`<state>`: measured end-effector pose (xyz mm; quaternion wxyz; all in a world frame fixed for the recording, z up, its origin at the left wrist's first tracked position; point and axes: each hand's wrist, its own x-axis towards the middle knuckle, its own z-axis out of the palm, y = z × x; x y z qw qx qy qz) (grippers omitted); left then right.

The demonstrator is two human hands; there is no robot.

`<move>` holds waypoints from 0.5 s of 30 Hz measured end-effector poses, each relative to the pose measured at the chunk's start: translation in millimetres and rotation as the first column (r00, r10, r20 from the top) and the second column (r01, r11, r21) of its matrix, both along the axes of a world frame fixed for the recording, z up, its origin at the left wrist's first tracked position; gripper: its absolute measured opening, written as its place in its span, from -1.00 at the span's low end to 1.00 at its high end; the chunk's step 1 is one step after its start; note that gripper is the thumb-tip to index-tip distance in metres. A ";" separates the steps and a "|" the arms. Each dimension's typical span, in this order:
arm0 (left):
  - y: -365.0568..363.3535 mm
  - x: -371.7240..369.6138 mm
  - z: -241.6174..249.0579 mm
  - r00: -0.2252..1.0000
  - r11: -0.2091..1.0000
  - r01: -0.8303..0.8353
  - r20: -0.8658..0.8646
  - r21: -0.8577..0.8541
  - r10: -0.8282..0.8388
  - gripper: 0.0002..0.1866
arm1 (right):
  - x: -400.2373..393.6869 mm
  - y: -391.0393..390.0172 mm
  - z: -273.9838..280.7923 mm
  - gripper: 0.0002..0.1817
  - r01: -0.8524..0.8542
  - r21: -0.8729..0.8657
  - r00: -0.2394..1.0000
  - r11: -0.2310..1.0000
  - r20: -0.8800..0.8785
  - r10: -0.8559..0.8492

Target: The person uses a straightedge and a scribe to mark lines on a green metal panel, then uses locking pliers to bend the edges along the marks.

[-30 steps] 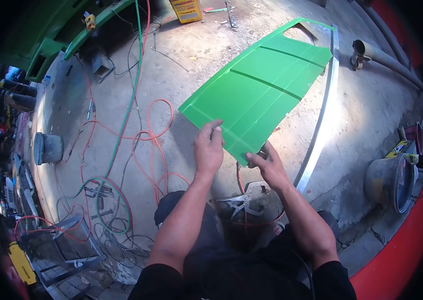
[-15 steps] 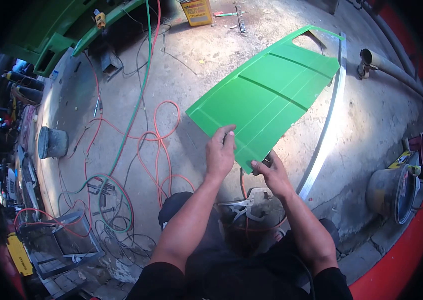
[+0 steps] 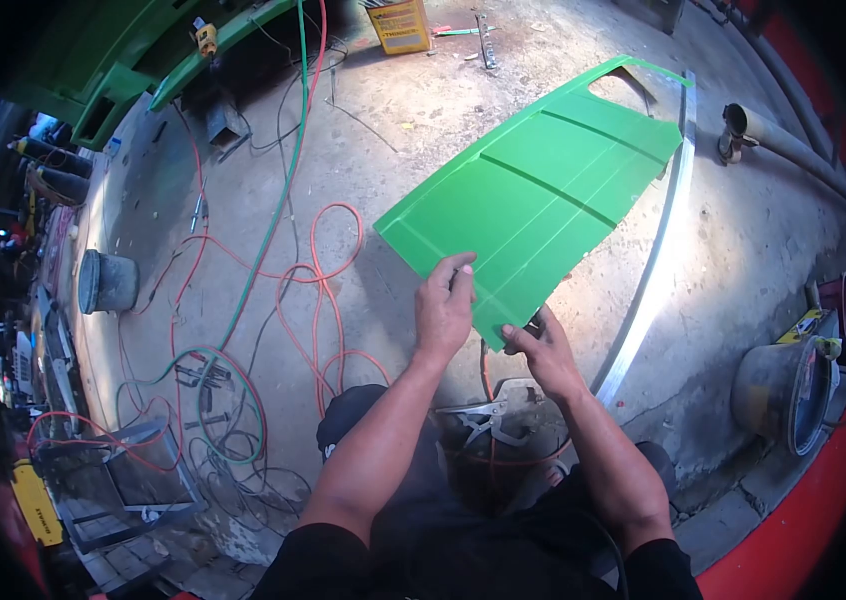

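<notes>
A large green sheet-metal panel (image 3: 553,180) with ridges and a cut-out at its far end slants across the middle. My right hand (image 3: 543,350) grips its near corner, thumb on top and fingers underneath. At the panel's near left edge is my left hand (image 3: 448,300), with its thumb and index finger close together at the edge; the other fingers are partly hidden. Locking pliers (image 3: 488,412) lie below the panel, between my forearms. A long silvery metal bar (image 3: 655,265) runs along the floor to the panel's right.
Red hose (image 3: 318,275) and green hose (image 3: 278,220) loop over the floor at left. A dark bucket (image 3: 108,282) is at left, another bucket (image 3: 773,390) at right. A yellow can (image 3: 400,28) stands at the back, a pipe (image 3: 788,140) at the upper right.
The view has shifted slightly, so the floor objects and panel appear a little lower. Both hands keep nearly the same place at the panel.
</notes>
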<state>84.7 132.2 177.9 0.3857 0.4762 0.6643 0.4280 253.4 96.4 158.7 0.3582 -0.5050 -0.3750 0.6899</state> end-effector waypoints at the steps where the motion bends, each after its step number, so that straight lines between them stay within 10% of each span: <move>1: 0.3 0.6 -0.2 1.000 0.999 -0.004 -0.010 0.034 0.004 -0.74 | -0.1 -0.3 -0.4 -0.44 0.005 -0.001 1.000 1.000 -0.002 -0.005; 15: -2.6 -0.8 0.2 1.000 0.998 -0.009 -0.008 0.055 0.009 -0.75 | -1.6 -0.7 -3.7 -0.43 0.012 0.021 1.000 1.000 -0.021 -0.012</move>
